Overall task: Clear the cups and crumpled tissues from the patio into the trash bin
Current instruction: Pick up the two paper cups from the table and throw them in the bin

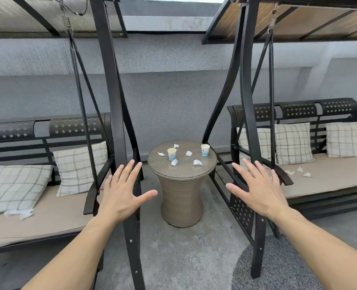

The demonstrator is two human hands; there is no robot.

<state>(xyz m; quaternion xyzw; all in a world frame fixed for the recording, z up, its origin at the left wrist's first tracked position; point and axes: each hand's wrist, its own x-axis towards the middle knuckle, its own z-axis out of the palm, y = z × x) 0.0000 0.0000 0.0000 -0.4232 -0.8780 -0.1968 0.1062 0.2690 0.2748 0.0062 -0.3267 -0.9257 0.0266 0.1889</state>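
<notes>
A round wicker side table (163, 166) stands between two swing benches. On it stand two white paper cups, one to the left (171, 153) and one to the right (205, 150), with several crumpled tissues (197, 162) scattered around them. More tissues lie on the left bench cushion (19, 213) and on the right bench cushion (299, 172). My left hand (121, 192) and my right hand (259, 189) are held out in front of me, palms down with fingers spread, short of the table and holding nothing. No trash bin is in view.
Dark metal swing frames (119, 122) flank the table closely on both sides. Checked pillows (79, 167) rest on both benches. A grey shaggy rug (278, 266) lies at the lower right on the concrete floor. A grey wall closes the back.
</notes>
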